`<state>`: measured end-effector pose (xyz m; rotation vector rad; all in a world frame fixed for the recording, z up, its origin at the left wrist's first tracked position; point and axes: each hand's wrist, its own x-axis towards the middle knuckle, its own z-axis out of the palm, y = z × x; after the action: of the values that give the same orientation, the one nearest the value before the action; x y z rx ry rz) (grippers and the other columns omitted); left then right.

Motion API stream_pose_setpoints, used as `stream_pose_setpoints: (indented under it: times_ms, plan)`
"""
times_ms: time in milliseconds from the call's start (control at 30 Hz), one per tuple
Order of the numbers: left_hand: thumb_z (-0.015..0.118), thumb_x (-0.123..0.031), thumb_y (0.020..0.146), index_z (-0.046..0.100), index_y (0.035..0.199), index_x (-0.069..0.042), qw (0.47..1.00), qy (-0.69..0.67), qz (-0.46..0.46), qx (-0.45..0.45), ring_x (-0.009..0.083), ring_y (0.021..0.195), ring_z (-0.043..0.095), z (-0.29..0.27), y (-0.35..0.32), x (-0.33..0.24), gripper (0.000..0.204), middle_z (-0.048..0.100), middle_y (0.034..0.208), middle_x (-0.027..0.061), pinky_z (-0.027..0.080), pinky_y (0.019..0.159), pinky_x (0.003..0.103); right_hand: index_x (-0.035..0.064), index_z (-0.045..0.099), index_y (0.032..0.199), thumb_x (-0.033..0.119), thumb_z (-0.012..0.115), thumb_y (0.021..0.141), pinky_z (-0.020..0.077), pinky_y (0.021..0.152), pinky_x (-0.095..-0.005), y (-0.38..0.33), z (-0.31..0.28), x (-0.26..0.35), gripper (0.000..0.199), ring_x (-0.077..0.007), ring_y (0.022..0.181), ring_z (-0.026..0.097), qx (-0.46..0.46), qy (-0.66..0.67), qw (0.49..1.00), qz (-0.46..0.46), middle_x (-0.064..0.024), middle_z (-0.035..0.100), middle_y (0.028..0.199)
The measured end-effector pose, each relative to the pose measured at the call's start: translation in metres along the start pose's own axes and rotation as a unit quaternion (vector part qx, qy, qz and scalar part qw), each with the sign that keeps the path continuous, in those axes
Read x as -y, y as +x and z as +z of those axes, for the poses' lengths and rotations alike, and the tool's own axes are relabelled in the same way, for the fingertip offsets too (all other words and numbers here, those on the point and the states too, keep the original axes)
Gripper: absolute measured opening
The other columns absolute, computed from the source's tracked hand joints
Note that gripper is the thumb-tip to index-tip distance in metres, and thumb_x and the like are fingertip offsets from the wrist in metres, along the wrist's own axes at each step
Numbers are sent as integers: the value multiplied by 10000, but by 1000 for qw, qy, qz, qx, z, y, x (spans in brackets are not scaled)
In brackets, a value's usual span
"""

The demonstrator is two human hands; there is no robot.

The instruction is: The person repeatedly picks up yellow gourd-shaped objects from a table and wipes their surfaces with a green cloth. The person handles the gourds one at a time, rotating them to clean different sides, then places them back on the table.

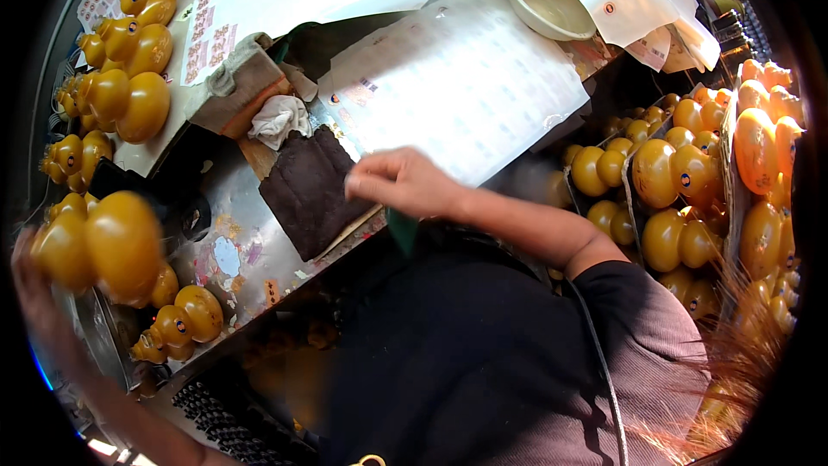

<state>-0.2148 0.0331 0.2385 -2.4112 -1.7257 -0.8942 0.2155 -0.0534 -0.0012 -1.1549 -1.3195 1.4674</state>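
At the far left, my left hand (34,272) is closed around the outer side of a glossy amber gourd (121,246) with two round bulbs. Both are smeared by motion, and the gourd partly covers the fingers. Over the dark brown cloth (302,185) on the metal worktop, my right hand (404,181) has its thumb and fingers drawn together. Whatever it pinches, if anything, is too small to make out. Just below the right wrist, a dark green flap (401,229) shows. Another amber gourd (188,319) lies on the worktop below the left-hand one.
Several amber gourds (129,91) line the left side, and more fill racks (673,177) at the right. A large sticker sheet (466,78) covers the middle of the table. Beyond it sits a cream bowl (550,4). A white crumpled rag (280,121) lies by the cloth.
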Motion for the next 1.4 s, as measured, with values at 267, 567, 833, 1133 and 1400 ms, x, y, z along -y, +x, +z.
stream_pose_setpoints:
  times_ms: [267, 567, 833, 1133, 1400]
  plan:
    - [476, -234, 995, 539, 963, -15, 949, -197, 13, 246, 104, 900, 490, 229, 61, -50, 230, 534, 941, 60, 399, 811, 250, 141, 700, 1039, 83, 558, 813, 508, 701, -370, 2, -88, -9, 273, -261, 751, 622, -36, -452, 881, -130, -83, 638, 814]
    - [567, -247, 953, 550, 1040, -4, 967, -165, 67, 183, 170, 944, 555, 259, 71, -64, 258, 570, 1011, 102, 433, 851, 283, 166, 658, 1153, 86, 618, 804, 486, 544, -306, -109, -79, -43, 360, -178, 542, 570, -103, -450, 879, -120, -59, 576, 665]
    - [604, -248, 935, 479, 1210, 4, 910, -395, -75, -99, 176, 1086, 505, 271, -11, -58, 393, 528, 1149, 93, 399, 972, 316, 26, 637, 895, 345, 675, 873, 361, 491, -182, -102, -43, -41, 322, -27, 546, 438, -238, 50, 921, 304, 31, 512, 636]
    - [830, -273, 666, 292, 1411, -32, 872, -450, -163, 96, 255, 1224, 468, 267, -58, -78, 950, 442, 1319, 161, 391, 1025, 368, 9, 606, 808, 147, 695, 835, 317, 336, -206, -101, -45, -47, 167, -78, 372, 457, -182, 234, 893, 338, -47, 615, 666]
    - [650, -443, 864, 288, 1392, -19, 787, -538, -285, 104, 241, 1173, 489, 267, -62, -112, 768, 464, 1277, 166, 402, 982, 346, 20, 565, 762, 48, 660, 783, 421, 598, -218, -131, -67, -45, 101, -62, 638, 532, -287, -98, 942, 143, -24, 621, 723]
